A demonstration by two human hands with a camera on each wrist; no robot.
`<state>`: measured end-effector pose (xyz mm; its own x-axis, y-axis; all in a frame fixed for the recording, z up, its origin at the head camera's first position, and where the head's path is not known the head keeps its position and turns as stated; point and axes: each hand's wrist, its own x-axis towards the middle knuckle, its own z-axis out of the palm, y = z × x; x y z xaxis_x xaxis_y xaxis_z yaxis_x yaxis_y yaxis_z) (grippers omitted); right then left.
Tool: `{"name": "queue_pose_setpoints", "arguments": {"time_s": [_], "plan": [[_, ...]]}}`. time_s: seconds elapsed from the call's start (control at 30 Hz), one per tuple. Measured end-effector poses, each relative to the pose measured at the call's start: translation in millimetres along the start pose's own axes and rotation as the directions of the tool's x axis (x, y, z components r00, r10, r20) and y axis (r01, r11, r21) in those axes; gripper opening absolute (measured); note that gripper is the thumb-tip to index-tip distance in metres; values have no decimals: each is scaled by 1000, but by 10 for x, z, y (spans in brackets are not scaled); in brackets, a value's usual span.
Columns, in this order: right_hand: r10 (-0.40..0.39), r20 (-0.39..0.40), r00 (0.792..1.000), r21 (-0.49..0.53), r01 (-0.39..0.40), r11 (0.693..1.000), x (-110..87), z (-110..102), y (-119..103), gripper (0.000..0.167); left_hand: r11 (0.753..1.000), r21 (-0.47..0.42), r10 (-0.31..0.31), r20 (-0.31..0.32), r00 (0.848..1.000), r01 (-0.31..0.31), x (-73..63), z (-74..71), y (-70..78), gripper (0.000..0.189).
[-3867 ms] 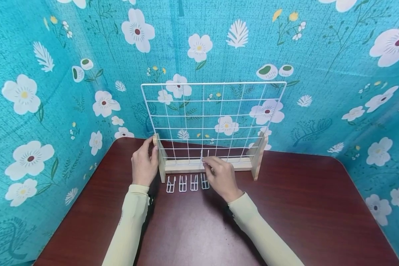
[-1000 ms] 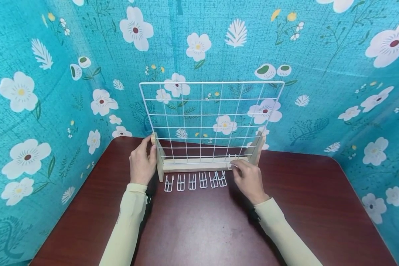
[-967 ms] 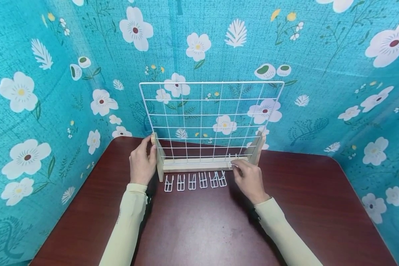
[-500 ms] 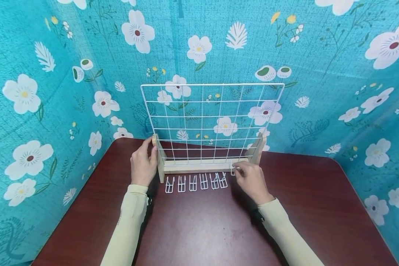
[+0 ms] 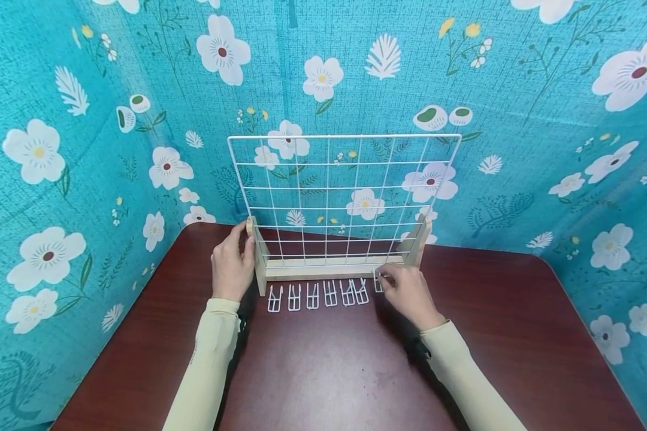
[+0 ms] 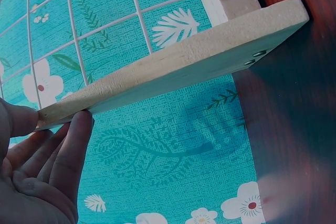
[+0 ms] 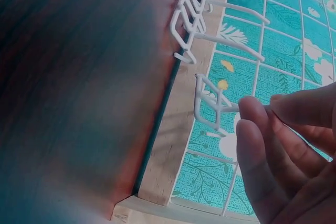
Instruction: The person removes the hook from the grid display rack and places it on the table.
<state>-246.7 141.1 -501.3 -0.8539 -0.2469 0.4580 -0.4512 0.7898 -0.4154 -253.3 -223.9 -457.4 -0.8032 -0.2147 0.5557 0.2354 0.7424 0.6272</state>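
My right hand (image 5: 410,293) pinches the prong of a white wire hook (image 7: 198,98) between thumb and fingertips. That hook's square frame is in front of the wooden base bar (image 5: 313,273), near its right end. Whether it touches the table, I cannot tell. To its left, several similar wire hooks (image 5: 330,293) stand in a row along the bar, prongs up. A white wire grid panel (image 5: 345,136) rises upright from the wooden stand. At the stand's left, my left hand (image 5: 232,263) grips the top of the wooden side post (image 6: 157,61) between thumb and fingers.
The dark red-brown table (image 5: 323,371) extends in front and on both sides. A second wooden side post (image 5: 422,239) stands just right of the right hand. Turquoise floral cloth (image 5: 323,78) hangs close behind the grid and at both sides.
The row of hooks has grown longer toward the right. My right hand has shifted right with another hook, then lowered it in front of the bar. The left hand keeps its place.
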Motion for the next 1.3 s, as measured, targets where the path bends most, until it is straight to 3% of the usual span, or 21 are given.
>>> {"name": "queue_pose_setpoints", "arguments": {"time_s": [0.53,1.3], "plan": [[56,88,995,26,-59,998,0,42,33,15,1000,-10,-19,13,1000,19,-2,-9,20,41],[75,131,989,23,-78,997,3,106,78,15,1000,-5,-10,8,1000,10,5,-15,-7,40]]}}
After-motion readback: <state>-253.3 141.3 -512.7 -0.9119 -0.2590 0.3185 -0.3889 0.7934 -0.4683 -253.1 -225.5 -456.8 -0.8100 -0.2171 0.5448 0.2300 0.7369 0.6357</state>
